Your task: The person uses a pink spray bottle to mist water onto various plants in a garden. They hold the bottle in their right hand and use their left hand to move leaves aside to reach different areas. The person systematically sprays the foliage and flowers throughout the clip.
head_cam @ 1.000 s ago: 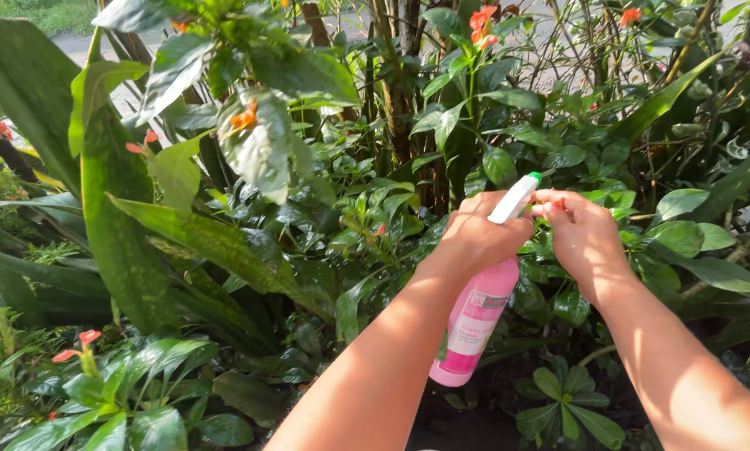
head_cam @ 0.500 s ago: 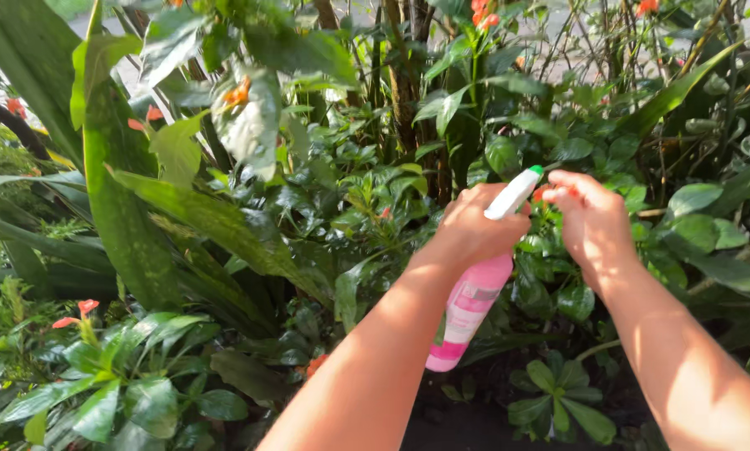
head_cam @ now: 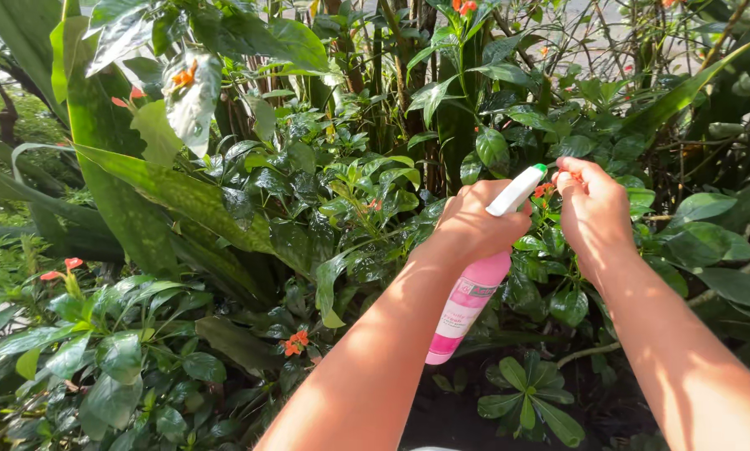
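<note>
The left hand [head_cam: 475, 224] gripped the pink bottle [head_cam: 468, 305], hanging steeply down-left from its white nozzle [head_cam: 517, 190], while the right hand [head_cam: 593, 213], fingers curled, pinched at the nozzle tip.

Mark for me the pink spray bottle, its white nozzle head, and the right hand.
pink spray bottle [head_cam: 467, 309], head view, middle of body
white nozzle head [head_cam: 515, 191], head view, along its top
right hand [head_cam: 593, 213], head view, back of hand

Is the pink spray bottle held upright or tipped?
Roughly upright, leaning slightly: the pink spray bottle hangs base-down from the left hand, its white nozzle angling up toward the right hand.
</note>
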